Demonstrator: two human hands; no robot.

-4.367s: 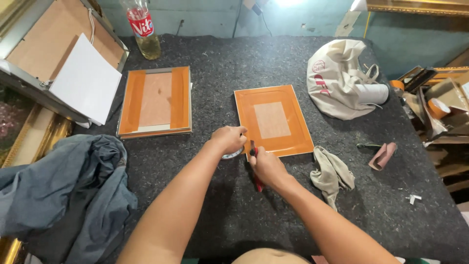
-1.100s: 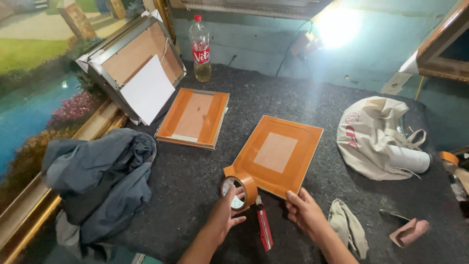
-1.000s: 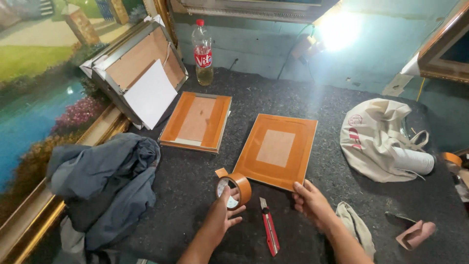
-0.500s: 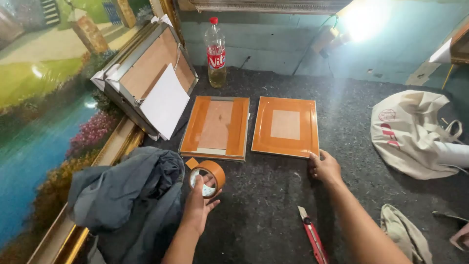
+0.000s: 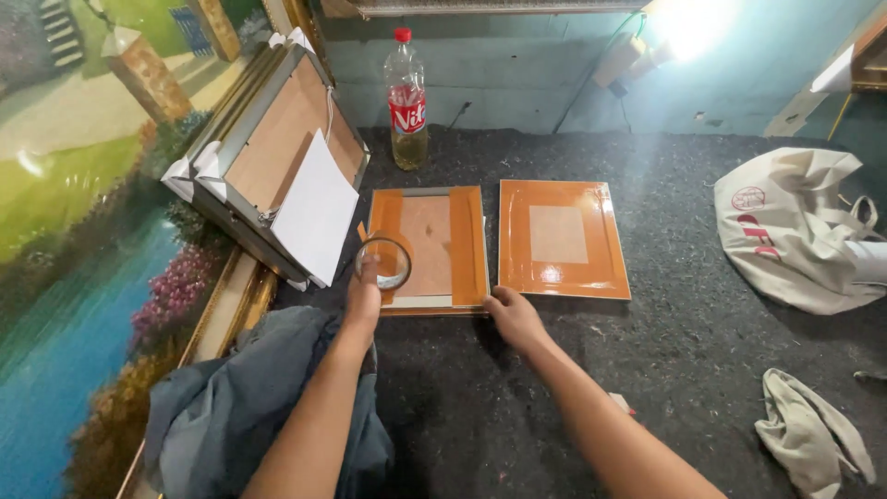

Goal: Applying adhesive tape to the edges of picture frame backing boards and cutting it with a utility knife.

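left hand [image 5: 362, 298] grips a light, stiff tape roll [image 5: 384, 262] by its rim; right hand [image 5: 514, 315], well apart, presses open on the left of two flat taped frames [image 5: 428, 249].

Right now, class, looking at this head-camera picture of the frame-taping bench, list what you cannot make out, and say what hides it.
Head view:
- Red utility knife: only a sliver shows; the right forearm covers the rest.
- Left hand palm and grip on the tape roll: hidden by the hand's own back.
- Near edge of the left frame back: partly behind the right hand.
- Wall corner: washed out by lamp glare.
- Cream tote bag: cut off by the right edge.
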